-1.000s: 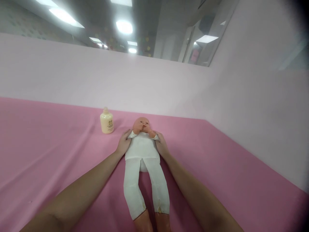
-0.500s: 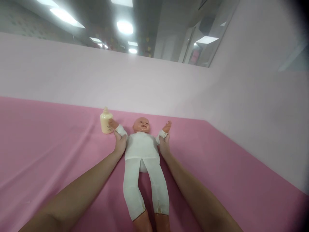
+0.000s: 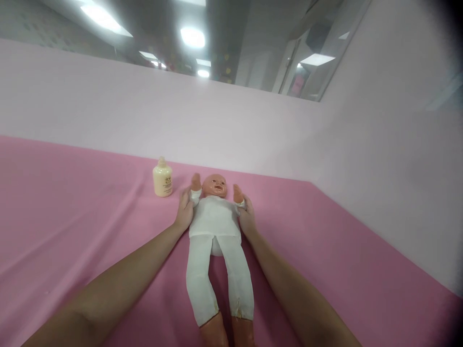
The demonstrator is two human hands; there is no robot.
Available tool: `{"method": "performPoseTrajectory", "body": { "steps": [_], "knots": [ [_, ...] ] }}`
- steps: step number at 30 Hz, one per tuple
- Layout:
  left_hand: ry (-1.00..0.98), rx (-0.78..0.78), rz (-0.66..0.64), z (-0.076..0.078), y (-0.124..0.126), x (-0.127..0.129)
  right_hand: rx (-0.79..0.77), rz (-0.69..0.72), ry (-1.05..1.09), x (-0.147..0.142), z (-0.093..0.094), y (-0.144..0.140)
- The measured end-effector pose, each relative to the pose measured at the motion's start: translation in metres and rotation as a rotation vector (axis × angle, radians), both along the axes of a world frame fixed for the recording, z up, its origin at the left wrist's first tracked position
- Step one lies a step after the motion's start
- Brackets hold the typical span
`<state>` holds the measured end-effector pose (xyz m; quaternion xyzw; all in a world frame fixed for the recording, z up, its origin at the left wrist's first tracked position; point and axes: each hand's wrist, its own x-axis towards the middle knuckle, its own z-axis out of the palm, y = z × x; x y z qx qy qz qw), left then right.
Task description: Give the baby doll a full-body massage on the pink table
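On its back on the pink surface lies a baby doll (image 3: 214, 217) in white cloth, its head toward the wall and its legs toward me. My left hand (image 3: 185, 208) is closed around the doll's arm on the left of the view, just below the doll's raised hand. On the other side, my right hand (image 3: 247, 216) grips the opposite arm near its white cuff. Both doll hands point up beside the head. The undersides of my fingers are partly hidden. A cream-coloured lotion bottle (image 3: 162, 178) stands upright to the left of the doll, apart from my left hand.
Pink covering (image 3: 90, 217) with a few wrinkles spreads under everything. A pale wall (image 3: 173, 120) rises behind the doll and another closes off the right side. Above the back wall, a mirror-like pane (image 3: 249, 43) shows ceiling lights.
The doll's arms have moved inward, from spread out to upright beside its head, with my hands still on them. The doll's hand no longer overlaps the bottle.
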<state>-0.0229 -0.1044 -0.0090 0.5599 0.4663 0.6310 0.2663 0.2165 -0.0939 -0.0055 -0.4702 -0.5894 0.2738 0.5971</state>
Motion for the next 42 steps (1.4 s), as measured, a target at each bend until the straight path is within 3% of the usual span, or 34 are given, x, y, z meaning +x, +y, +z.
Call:
{"method": "performPoseTrajectory", "body": {
  "steps": [6, 13, 18, 22, 27, 36, 42],
  "knots": [
    [0.239, 0.081, -0.128, -0.001, 0.002, 0.004, 0.026, 0.117, -0.145, -0.004, 0.009, -0.008],
    [0.021, -0.003, -0.002, -0.007, 0.004, 0.005, -0.048, -0.085, 0.020, -0.005, 0.007, -0.012],
    [0.030, -0.100, 0.105, -0.012, 0.011, 0.000, -0.143, -0.133, 0.020, -0.003, 0.004, -0.008],
    [0.028, -0.162, 0.076, -0.016, 0.014, -0.002, -0.138, -0.163, 0.033, 0.000, 0.002, -0.004],
    [0.092, -0.183, 0.070, -0.015, 0.014, -0.001, -0.149, -0.167, 0.031, 0.001, 0.003, -0.003],
    [0.262, -0.187, 0.184, -0.017, 0.015, -0.001, -0.142, -0.131, -0.035, 0.002, 0.006, -0.004],
    [0.345, -0.207, 0.181, -0.017, 0.015, -0.002, -0.028, -0.150, -0.199, 0.005, 0.003, 0.000]
  ]
}}
